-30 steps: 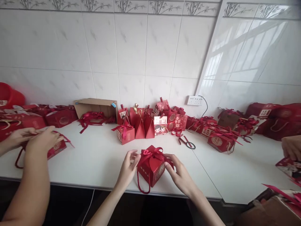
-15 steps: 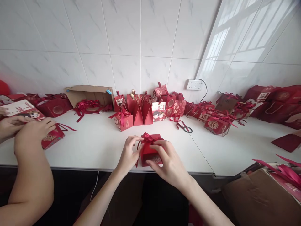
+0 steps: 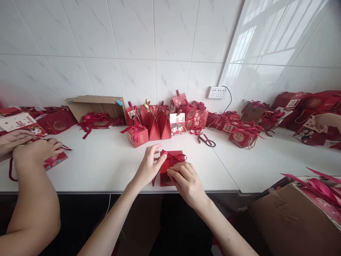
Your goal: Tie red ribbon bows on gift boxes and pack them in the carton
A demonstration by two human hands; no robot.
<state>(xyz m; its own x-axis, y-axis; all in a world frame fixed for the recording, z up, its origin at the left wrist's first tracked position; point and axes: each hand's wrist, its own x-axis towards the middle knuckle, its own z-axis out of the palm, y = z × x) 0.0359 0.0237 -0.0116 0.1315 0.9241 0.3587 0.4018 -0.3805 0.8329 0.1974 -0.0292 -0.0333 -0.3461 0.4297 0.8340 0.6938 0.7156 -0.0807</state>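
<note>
A small red gift box (image 3: 165,177) stands on the white table in front of me, with a red ribbon bow (image 3: 173,159) on top. My left hand (image 3: 149,165) is at the box's left side, its thumb against the bow's left part and its fingers apart. With thumb and fingers pressed together, my right hand (image 3: 188,181) pinches a ribbon tail at the front of the bow. That hand covers the box's front right. A dark red cord handle (image 3: 155,176) shows on the box's left.
Behind stand several red gift boxes (image 3: 138,136) and black-handled scissors (image 3: 209,141). A cardboard box (image 3: 96,100) with ribbons lies left. Another person's hands (image 3: 34,153) work at far left; another hand (image 3: 329,122) shows at far right. A carton (image 3: 293,217) sits near right.
My right hand has lowered and closed on the ribbon tail. My left thumb has moved onto the bow. A hand with a box has appeared at far right. The view has shifted slightly.
</note>
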